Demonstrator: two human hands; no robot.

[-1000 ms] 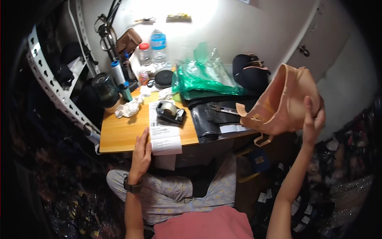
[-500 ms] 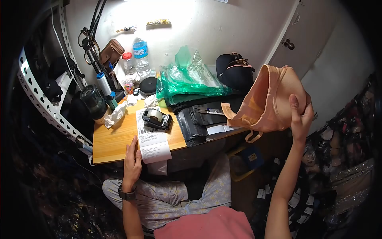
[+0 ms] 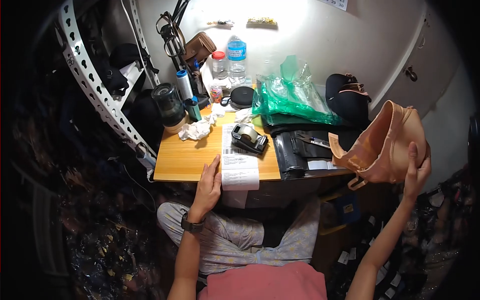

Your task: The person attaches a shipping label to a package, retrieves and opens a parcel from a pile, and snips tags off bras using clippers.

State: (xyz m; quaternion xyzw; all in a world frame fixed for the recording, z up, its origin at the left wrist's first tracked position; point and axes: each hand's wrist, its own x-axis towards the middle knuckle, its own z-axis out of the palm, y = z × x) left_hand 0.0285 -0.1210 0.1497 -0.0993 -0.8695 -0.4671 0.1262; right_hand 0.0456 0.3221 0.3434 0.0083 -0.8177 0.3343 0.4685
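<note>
My right hand (image 3: 418, 172) grips a beige bra (image 3: 412, 142) by its cup at the table's right side. The bra hangs with its inner side facing left, and its band end points toward the table. At the front edge, my left hand (image 3: 207, 184) lies with fingers stretched out beside a printed paper slip (image 3: 241, 179). A black tape dispenser (image 3: 249, 138) sits on the upper part of that slip, whose lower end overhangs the edge. Between the dispenser and the bra, black plastic mailers (image 3: 291, 155) are stacked, with scissors (image 3: 316, 141) on top.
Crumpled tissue (image 3: 196, 130) lies on the wooden table (image 3: 187, 160). Behind stand a water bottle (image 3: 237, 60), a red-lidded jar (image 3: 219, 66) and a green plastic bag (image 3: 295, 100). Black bras (image 3: 345, 92) sit at the back right. A white metal shelf (image 3: 92, 80) rises on the left.
The head view has turned left, so the scene sits further right. The bra has dropped a little relative to the table, still in my right hand. My left hand stays by the slip.
</note>
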